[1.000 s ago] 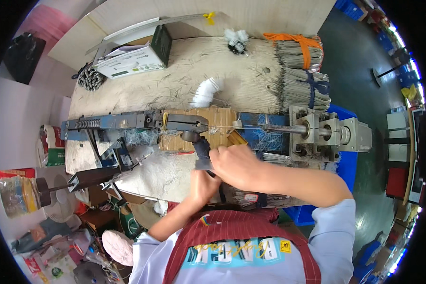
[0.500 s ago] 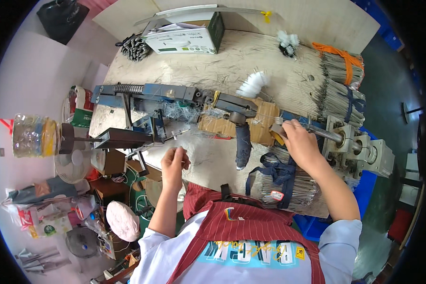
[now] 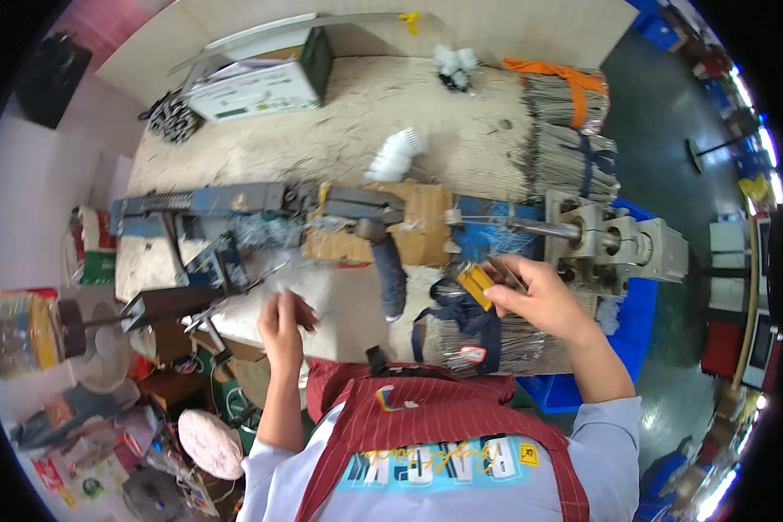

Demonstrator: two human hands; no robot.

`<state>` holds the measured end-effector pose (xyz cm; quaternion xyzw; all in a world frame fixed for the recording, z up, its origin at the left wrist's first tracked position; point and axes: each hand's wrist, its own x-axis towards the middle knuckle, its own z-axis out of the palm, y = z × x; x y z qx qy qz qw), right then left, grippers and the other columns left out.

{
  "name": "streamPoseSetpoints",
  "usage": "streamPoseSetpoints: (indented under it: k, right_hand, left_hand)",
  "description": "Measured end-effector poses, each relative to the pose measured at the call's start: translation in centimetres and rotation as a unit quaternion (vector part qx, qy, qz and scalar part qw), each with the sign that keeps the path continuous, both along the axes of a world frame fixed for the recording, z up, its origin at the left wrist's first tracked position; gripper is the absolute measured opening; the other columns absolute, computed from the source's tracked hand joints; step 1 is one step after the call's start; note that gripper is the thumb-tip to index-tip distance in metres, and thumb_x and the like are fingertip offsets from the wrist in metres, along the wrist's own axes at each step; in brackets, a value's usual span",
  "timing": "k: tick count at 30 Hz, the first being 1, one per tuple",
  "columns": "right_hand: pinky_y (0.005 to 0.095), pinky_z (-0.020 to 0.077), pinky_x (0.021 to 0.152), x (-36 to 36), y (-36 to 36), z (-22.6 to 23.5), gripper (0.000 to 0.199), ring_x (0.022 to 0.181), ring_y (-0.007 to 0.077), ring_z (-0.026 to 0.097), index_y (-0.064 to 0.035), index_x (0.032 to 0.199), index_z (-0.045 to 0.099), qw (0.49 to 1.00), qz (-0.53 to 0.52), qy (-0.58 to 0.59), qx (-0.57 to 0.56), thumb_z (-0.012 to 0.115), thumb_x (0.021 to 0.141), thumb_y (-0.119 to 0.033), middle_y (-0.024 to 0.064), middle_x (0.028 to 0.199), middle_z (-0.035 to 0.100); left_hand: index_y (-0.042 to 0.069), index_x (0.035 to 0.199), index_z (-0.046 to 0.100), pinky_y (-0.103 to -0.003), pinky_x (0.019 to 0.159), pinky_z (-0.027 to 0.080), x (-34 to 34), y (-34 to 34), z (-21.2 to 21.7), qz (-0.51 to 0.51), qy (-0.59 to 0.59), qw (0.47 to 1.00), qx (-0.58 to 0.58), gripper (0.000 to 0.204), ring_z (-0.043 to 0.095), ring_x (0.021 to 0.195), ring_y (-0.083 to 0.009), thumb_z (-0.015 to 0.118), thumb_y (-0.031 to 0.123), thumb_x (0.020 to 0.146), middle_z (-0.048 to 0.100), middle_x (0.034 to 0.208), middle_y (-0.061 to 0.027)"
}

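Note:
In my right hand is a small yellow block-shaped piece with a metal part beside it. I hold it over the near bundle of wires, which is tied with dark cloth. My left hand is closed in front of the bench's left part, fingers curled together. Whatever is in it, if anything, I cannot make out. Beyond my hands lies a long blue bench machine with a metal shaft. Its dark wrapped lever points toward me, and brown cardboard lies under its middle.
White bristle pieces lie behind the machine. An open carton stands at the back left. More tied wire bundles lie at the right, near a blue bin. A rod-mounted plastic bottle sticks out left.
My right hand has moved from the machine's shaft toward me, bringing the yellow piece with it. My left hand stays closed at about the same place. The whole view has shifted.

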<state>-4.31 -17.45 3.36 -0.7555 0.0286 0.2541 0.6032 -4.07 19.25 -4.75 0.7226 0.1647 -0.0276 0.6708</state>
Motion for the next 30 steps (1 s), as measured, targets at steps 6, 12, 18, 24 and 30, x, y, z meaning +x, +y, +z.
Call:
streamPoseSetpoints:
  k: [6,12,18,24,30]
  right_hand:
    - [0.0233,0.0464,0.06,0.1,-0.2,2.9,0.024,0.066,0.0067,0.056,0.0012,0.114,0.057,0.983,-0.134,-0.119,0.032,0.06,0.095,-0.014,0.0026,0.086,0.061]
    - [0.0249,0.049,0.063,1.4,0.1,4.2,0.024,0.074,0.0076,0.059,0.0024,0.114,0.056,0.969,-0.144,-0.196,-0.038,0.059,0.096,-0.014,0.0048,0.09,0.064]
    - [0.0354,0.0513,0.065,5.9,0.5,3.6,0.019,0.073,0.0261,0.065,-0.0021,0.104,0.058,0.832,-0.063,-0.45,-0.318,0.063,0.087,-0.007,0.0134,0.086,0.065]
    - [0.0462,0.0496,0.063,10.8,1.8,2.7,0.018,0.074,0.0364,0.065,-0.0065,0.092,0.057,0.843,0.199,-0.333,-0.373,0.062,0.088,-0.023,0.0152,0.074,0.065]
    - [0.0462,0.0468,0.061,11.0,1.9,1.5,0.018,0.069,0.0378,0.062,-0.0069,0.093,0.058,0.833,0.194,-0.359,-0.373,0.062,0.089,-0.024,0.0152,0.072,0.064]
  left_hand:
    - [-0.002,0.094,0.057,-0.025,0.061,0.05,2.1,-11.7,7.4,-0.422,0.089,0.885,-0.178,0.029,0.063,0.068,-0.0113,0.044,0.023,0.104,0.063,0.08,-0.0054]
    - [0.002,0.092,0.058,-0.023,0.05,0.045,6.5,-18.3,5.9,-0.279,0.177,0.889,-0.318,0.029,0.06,0.056,-0.0137,0.048,0.028,0.101,0.063,0.073,-0.0066]
    - [0.002,0.094,0.057,-0.024,0.051,0.044,5.1,-18.2,4.6,-0.168,0.061,0.941,-0.287,0.03,0.059,0.056,-0.0148,0.047,0.029,0.102,0.062,0.073,-0.0071]
    - [0.001,0.092,0.056,-0.024,0.043,0.043,4.5,-18.4,4.9,-0.155,0.067,0.938,-0.301,0.032,0.058,0.049,-0.0157,0.045,0.029,0.103,0.062,0.069,-0.0084]
    - [0.001,0.092,0.056,-0.024,0.042,0.043,4.6,-18.7,5.0,-0.143,0.069,0.944,-0.289,0.032,0.058,0.047,-0.0155,0.045,0.029,0.103,0.061,0.066,-0.0083]
